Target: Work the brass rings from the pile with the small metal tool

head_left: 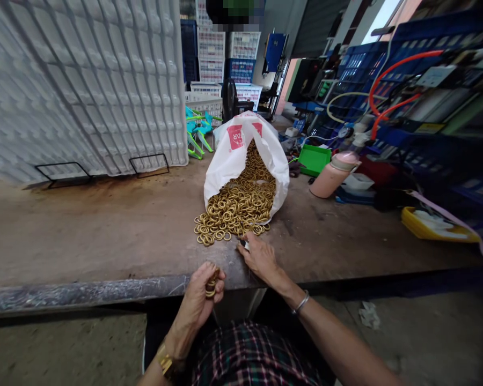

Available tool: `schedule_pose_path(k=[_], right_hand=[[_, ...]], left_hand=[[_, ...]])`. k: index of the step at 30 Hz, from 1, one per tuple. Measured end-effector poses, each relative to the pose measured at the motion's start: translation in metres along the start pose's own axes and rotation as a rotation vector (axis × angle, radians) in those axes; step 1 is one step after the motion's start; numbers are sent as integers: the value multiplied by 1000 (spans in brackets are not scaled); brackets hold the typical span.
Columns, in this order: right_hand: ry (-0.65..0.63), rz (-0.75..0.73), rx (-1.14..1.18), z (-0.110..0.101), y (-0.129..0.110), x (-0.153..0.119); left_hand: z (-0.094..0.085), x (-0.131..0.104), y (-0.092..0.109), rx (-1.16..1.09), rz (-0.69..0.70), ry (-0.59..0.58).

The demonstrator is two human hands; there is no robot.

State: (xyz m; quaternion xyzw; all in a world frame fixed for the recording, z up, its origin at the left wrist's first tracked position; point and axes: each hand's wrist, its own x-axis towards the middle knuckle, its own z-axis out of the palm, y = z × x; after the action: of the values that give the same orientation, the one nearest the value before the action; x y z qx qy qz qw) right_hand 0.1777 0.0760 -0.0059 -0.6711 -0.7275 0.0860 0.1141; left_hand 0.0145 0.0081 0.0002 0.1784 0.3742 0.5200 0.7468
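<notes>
My left hand [199, 297] is closed around several brass-coloured rings [211, 288], just over the front edge of the bench. To its right, my right hand [262, 259] reaches to the near edge of a heap of the same metal rings [241, 202]. Its fingers are pinched together, and something small, black and white [244, 244] shows at them; I cannot make out what it is. The heap spills from the mouth of a white plastic bag [221, 163] with red print, which lies on its side.
Stacked white ribbed trays [104, 80] stand at the left behind black wire stands [148, 163]. A pink bottle [333, 176], a green tray [314, 160] and a yellow tray [430, 228] sit on the right of the wooden bench [104, 230]. Crates [211, 53] are piled behind.
</notes>
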Motion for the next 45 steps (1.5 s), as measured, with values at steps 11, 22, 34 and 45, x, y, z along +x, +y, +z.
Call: schedule_pose_path(k=[11, 22, 34, 45], right_hand=[[-63, -17, -36, -4, -5, 0], [-12, -278, 576, -4, -12, -11], [-180, -137, 814, -10, -33, -16], [-196, -95, 826, -4, -36, -18]], left_hand=[[-1, 5, 7, -193, -106, -16], [12, 17, 2, 161, 98, 136], [15, 12, 3, 702, 443, 168], [9, 11, 1, 662, 245, 63]])
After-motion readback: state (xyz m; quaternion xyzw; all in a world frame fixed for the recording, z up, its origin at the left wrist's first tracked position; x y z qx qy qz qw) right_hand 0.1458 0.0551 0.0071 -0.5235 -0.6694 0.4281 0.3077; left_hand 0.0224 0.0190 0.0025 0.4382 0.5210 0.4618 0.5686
